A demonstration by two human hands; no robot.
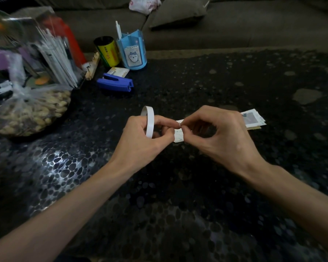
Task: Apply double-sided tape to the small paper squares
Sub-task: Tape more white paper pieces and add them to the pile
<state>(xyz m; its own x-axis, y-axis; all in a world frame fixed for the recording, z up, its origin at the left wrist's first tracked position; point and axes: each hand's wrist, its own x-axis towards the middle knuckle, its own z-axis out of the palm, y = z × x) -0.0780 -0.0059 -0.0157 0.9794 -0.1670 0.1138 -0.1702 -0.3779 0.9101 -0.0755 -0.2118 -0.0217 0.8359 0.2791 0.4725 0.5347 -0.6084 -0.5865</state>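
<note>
The left hand point(140, 137) holds the tape roll point(149, 121) and pinches a paper square point(179, 136) over the wide table point(178, 186). The right hand point(223, 133) pinches the tape end point(179, 123) at the square's upper edge. A paper stack point(253, 119) lies just behind.

A: Found what on the dark, pebble-patterned desk point(206, 195)?

B: Found a tied clear bag of peanuts point(32, 112) at the left, with a blue stapler point(115, 83) off to its right.

A: And behind the stapler?

B: Spotted a small packet point(119, 71), then a yellow can point(107, 52) just beside a blue pen holder point(133, 52), both upright. Noted a stack of paper squares point(254, 119) well apart, at the right.
</note>
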